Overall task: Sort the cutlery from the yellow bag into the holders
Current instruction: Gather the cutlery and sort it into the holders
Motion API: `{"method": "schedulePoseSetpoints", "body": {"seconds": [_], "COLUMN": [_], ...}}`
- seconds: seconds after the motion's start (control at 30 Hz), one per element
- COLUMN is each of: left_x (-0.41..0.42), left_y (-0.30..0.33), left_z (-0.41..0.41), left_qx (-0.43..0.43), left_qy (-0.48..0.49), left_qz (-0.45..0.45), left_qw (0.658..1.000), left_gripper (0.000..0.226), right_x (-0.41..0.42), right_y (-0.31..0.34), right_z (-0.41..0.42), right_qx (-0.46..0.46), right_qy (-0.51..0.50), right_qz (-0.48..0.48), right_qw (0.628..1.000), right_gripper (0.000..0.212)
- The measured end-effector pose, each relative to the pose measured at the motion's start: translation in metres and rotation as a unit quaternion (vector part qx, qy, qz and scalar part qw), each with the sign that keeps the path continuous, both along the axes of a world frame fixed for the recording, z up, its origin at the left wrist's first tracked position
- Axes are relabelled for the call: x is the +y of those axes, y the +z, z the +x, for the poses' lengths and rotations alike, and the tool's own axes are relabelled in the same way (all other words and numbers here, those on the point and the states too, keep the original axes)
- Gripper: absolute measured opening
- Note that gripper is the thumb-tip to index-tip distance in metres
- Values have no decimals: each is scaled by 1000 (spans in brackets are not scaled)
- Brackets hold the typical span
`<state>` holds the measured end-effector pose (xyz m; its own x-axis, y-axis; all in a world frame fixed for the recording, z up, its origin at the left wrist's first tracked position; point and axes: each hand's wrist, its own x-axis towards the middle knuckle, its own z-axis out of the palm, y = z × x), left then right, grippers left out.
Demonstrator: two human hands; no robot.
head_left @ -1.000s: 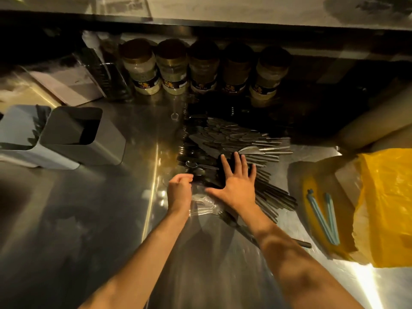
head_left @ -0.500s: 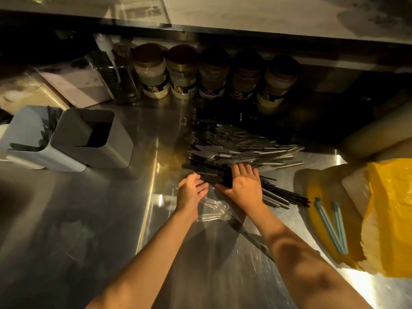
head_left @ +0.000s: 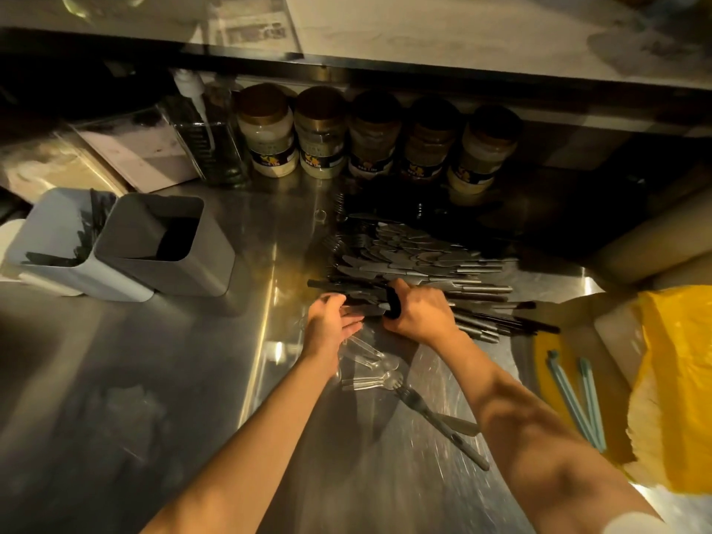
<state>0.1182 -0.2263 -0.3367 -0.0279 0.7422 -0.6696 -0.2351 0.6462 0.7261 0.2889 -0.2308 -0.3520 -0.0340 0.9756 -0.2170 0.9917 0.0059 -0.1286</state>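
A shiny metal counter [head_left: 162,379] fills the dim picture, with a shelf across the top. In the middle, the right hand [head_left: 418,316] grips a bunch of black cutlery [head_left: 346,292], fingers curled round it. The left hand [head_left: 331,325] rests on the same bunch with its fingers nearly straight, holding nothing tight. The black pieces look light, stiff and a bit slippery, so I think it is best to grab them around the middle as one bundle. Just behind lies a big pile of metal knives [head_left: 416,260], likely heavier and hard. Clear plastic spoons [head_left: 370,364] lie near the wrists and could snap. At the right edge is the yellow bag [head_left: 678,379]. At the left stand two holders [head_left: 162,248]. Jars [head_left: 319,136] line the back; their labels are too dark to read.
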Motion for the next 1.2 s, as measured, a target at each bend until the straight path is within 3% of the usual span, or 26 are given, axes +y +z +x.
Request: {"method": "schedulePoseSetpoints", "body": {"seconds": [0.13, 0.43, 0.53, 0.7, 0.8, 0.9, 1.03, 1.1, 1.2], "left_x": [-1, 5, 10, 16, 15, 14, 10, 6, -2], "left_y": [5, 23, 37, 59, 67, 67, 79, 80, 75], "left_z": [0, 3, 9, 25, 36, 46, 58, 65, 71], "left_qx": [31, 18, 2, -43, -47, -50, -69, -61, -43], "left_qy": [-24, -10, -29, -88, -125, -146, -178, -198, -219], "left_qz": [55, 60, 56, 48, 46, 42, 52, 49, 59], "left_qw": [998, 998, 998, 994, 990, 987, 980, 977, 973], "left_gripper": [18, 25, 30, 47, 48, 72, 53, 51, 62], "right_x": [10, 24, 34, 42, 48, 54, 53, 52, 52], "right_y": [11, 44, 61, 88, 103, 116, 125, 126, 126], "right_z": [5, 12, 12, 16, 17, 18, 19, 19, 17], "right_qx": [58, 146, 221, 412, 491, 564, 655, 689, 704], "right_qy": [-18, -44, -72, -141, -185, -211, -239, -259, -274], "right_qz": [-51, -78, -70, -31, 16, 38, 38, 38, 43], "right_qw": [997, 985, 970, 900, 851, 797, 715, 675, 654], "right_gripper": [55, 49, 46, 22, 23, 26, 10, 25, 39]}}
